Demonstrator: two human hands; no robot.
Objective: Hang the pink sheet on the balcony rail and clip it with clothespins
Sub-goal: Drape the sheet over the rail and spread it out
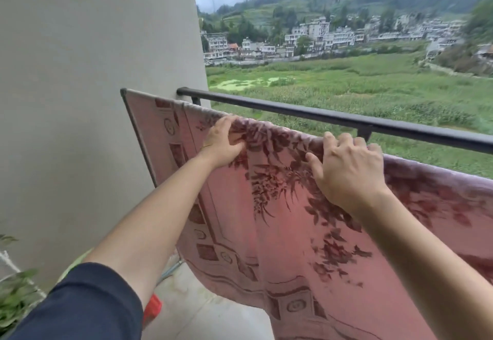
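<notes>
1. While we are leaning out over the balcony, we are holding the pink sheet where it is draped over a bar just inside the black rail; whether that bar is part of the rail we cannot tell.
2. We are pinching a bunched fold of the sheet near its top edge with our left hand, the fingers curled over the top and the thumb pressing the cloth from the near side.
3. We are resting our right hand on the top edge further to the right, the fingers hooking over the fold and the thumb spread against the near face, so this hand is gripping the sheet too.
4. We are seeing the sheet hanging down toward us on the balcony side, its dark floral pattern and bordered hem trailing close to the concrete floor.
5. We are seeing its left end spreading flat along a thin dark frame that is standing just beside the grey wall.
6. We are wearing a dark blue sleeve on the left arm, and a small red object is sitting on the floor beneath it.
7. We are looking past the rail at green fields and a hillside village.
</notes>
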